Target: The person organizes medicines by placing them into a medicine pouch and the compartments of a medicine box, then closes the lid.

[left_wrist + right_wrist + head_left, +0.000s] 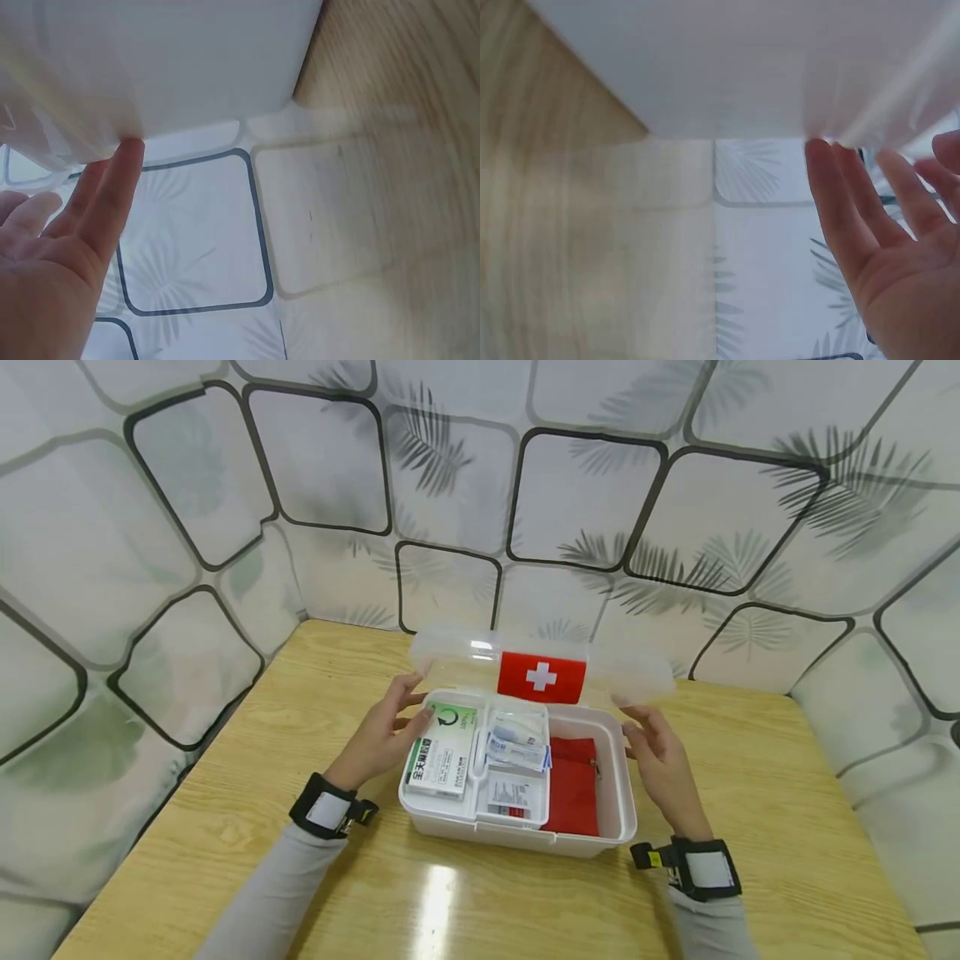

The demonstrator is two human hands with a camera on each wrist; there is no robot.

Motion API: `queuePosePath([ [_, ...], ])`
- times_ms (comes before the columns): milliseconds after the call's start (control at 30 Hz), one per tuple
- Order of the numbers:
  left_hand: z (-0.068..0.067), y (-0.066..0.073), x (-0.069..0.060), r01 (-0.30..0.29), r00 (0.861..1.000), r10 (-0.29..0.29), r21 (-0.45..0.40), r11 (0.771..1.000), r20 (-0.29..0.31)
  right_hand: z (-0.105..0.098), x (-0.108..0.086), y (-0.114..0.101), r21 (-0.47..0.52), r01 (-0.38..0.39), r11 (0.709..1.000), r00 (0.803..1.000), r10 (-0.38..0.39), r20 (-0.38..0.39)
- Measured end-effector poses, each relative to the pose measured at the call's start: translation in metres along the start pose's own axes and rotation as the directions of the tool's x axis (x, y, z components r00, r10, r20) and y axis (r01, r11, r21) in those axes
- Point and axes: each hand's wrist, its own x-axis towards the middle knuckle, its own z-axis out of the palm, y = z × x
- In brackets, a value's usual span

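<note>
A white first-aid box [502,837] stands on the table with its clear lid [622,677] raised at the back, showing a red patch with a white cross [541,676]. Inside, a tray holds a green and white medicine box [442,752] and several small packets [517,752]. To the right of the tray lies a red zip pouch [573,793]. My left hand [384,727] is at the rear left corner, its straight fingertips [129,150] touching the box. At the rear right corner is my right hand [660,760], with loosely extended fingertips [819,150] against the box side.
The box rests on a wooden table [750,793]. Behind it, a patterned cloth wall [450,468] rises at the table's far edge and continues along both sides. Both wrists wear black straps [318,806].
</note>
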Motion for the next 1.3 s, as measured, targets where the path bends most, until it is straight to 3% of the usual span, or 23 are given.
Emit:
queuePosePath([
  [133, -0.001, 0.001, -0.008, -0.004, 1.0, 0.003, -0.032, 0.999, -0.011, -0.007, -0.004, -0.002, 0.021, -0.044, 0.999, 0.999, 0.043, 0.019],
  [367, 0.003, -0.002, -0.023, -0.045, 0.999, 0.045, -0.043, 0.998, 0.007, -0.016, -0.005, 0.0, 0.045, -0.045, 0.998, 0.995, 0.041, 0.092],
  [500, 0.005, -0.002, -0.027, -0.023, 0.999, 0.023, -0.027, 0.999, 0.023, -0.019, -0.005, -0.002, -0.02, -0.095, 0.995, 0.992, 0.096, 0.087],
  [600, 0.002, 0.006, -0.034, -0.011, 1.0, 0.011, -0.056, 0.998, 0.004, -0.02, -0.004, -0.004, -0.055, -0.105, 0.993, 0.991, 0.109, 0.081],
  [633, 0.001, 0.012, -0.037, -0.032, 0.999, 0.031, -0.06, 0.998, -0.012, -0.02, -0.004, -0.005, -0.065, -0.1, 0.993, 0.991, 0.105, 0.082],
  [700, 0.002, 0.026, -0.045, -0.127, 0.991, 0.126, -0.026, 0.992, -0.038, -0.02, -0.004, -0.006, -0.081, -0.079, 0.994, 0.993, 0.086, 0.085],
  [767, 0.006, 0.044, -0.052, -0.25, 0.966, 0.253, 0.062, 0.966, -0.049, -0.02, -0.004, -0.007, -0.103, -0.058, 0.993, 0.994, 0.067, 0.085],
  [800, 0.009, 0.051, -0.055, -0.315, 0.945, 0.324, 0.135, 0.939, -0.045, -0.02, -0.003, -0.008, -0.111, -0.045, 0.993, 0.995, 0.054, 0.084],
  [867, 0.016, 0.063, -0.058, -0.417, 0.899, 0.439, 0.291, 0.861, -0.01, -0.02, -0.003, -0.009, -0.116, -0.027, 0.993, 0.996, 0.037, 0.084],
  [933, 0.023, 0.069, -0.058, -0.466, 0.864, 0.503, 0.411, 0.784, 0.019, -0.02, -0.003, -0.011, -0.108, -0.018, 0.994, 0.995, 0.028, 0.091],
  [1000, 0.028, 0.071, -0.057, -0.48, 0.845, 0.533, 0.5, 0.72, 0.043, -0.019, -0.003, -0.012, -0.091, -0.009, 0.996, 0.995, 0.019, 0.1],
  [1033, 0.031, 0.072, -0.056, -0.48, 0.84, 0.541, 0.53, 0.699, 0.046, -0.019, -0.003, -0.013, -0.082, -0.011, 0.997, 0.994, 0.02, 0.104],
  [1133, 0.036, 0.074, -0.055, -0.449, 0.847, 0.531, 0.576, 0.683, 0.03, -0.017, -0.002, -0.013, -0.071, -0.015, 0.997, 0.994, 0.023, 0.11],
  [1300, 0.041, 0.076, -0.053, -0.397, 0.875, 0.484, 0.556, 0.73, -0.011, -0.017, 0.0, -0.011, -0.049, -0.003, 0.999, 0.993, 0.009, 0.12],
])
